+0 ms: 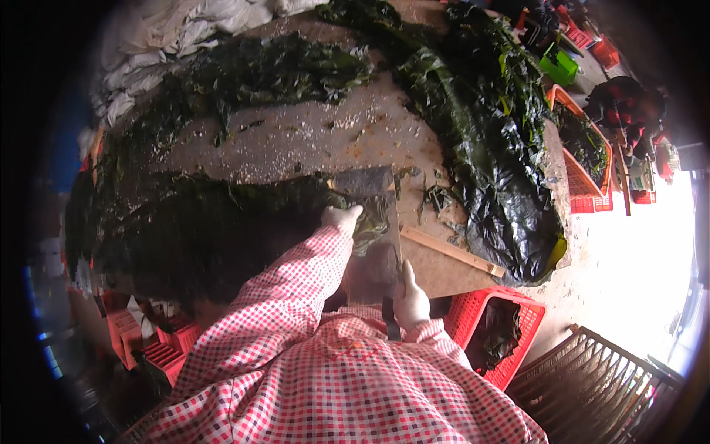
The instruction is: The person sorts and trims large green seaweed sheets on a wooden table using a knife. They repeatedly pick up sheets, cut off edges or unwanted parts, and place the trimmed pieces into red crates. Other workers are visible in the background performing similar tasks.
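Observation:
My left hand [340, 218], in a pale glove, grips the end of a long pile of dark green kelp [238, 222]. Beside its thumb, folded kelp layers [373, 225] lie on a smooth board [366, 272]. My right hand [413, 299], also gloved, is closed around what looks like a knife [397, 256], near the board's right edge. The narrow blade points away from me; the fist hides most of the handle. A wooden strip [452, 251] lies on the table to the right of the board.
More kelp covers the table [310, 130] at the back [266, 69] and right [482, 139]. White sacks [183, 28] are heaped at far left. A red crate [521, 322] holding kelp stands by my right side, near a slatted rack [599, 383]. Another person [627, 108] is beyond an orange crate [604, 161].

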{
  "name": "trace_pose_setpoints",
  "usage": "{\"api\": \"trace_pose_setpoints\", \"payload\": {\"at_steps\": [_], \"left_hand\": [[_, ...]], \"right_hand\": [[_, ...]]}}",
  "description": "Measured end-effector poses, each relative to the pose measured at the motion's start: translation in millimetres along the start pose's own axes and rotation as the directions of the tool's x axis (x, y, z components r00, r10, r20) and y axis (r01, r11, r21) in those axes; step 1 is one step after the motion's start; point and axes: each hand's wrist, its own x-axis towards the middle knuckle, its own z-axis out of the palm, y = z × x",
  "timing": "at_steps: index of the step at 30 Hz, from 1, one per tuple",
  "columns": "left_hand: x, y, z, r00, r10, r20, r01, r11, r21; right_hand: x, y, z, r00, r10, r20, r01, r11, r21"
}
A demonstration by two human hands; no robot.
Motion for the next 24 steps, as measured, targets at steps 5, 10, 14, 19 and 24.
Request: {"api": "trace_pose_setpoints", "payload": {"at_steps": [5, 10, 14, 19, 24], "left_hand": [[-7.4, -29.7, -21.6, 0.916, 0.319, 0.242, -0.084, 0.743, -0.664], [-23.8, -34.8, -57.0, 0.806, 0.452, 0.382, 0.031, 0.613, -0.79], [-28.6, -29.3, -106.7, 0.755, 0.577, 0.312, -0.089, 0.561, -0.823], [-26.2, -14.2, -127.7, 0.857, 0.501, 0.119, -0.226, 0.575, -0.786], [-10.2, -5.3, -96.7, 0.925, 0.368, 0.092, -0.066, 0.395, -0.916]], "right_hand": [[40.0, -10.5, -16.5, 0.977, -0.098, -0.192, 0.156, 0.935, 0.318], [141.7, -58.4, -30.6, 0.974, -0.201, 0.107, 0.077, 0.734, 0.675], [143.7, -99.4, -50.9, 0.778, -0.32, 0.54, -0.144, 0.747, 0.65], [125.8, -93.4, -74.2, 0.882, -0.156, 0.446, -0.212, 0.714, 0.668], [145.2, -14.9, -111.7, 0.976, 0.012, 0.215, -0.179, 0.603, 0.777]]}}
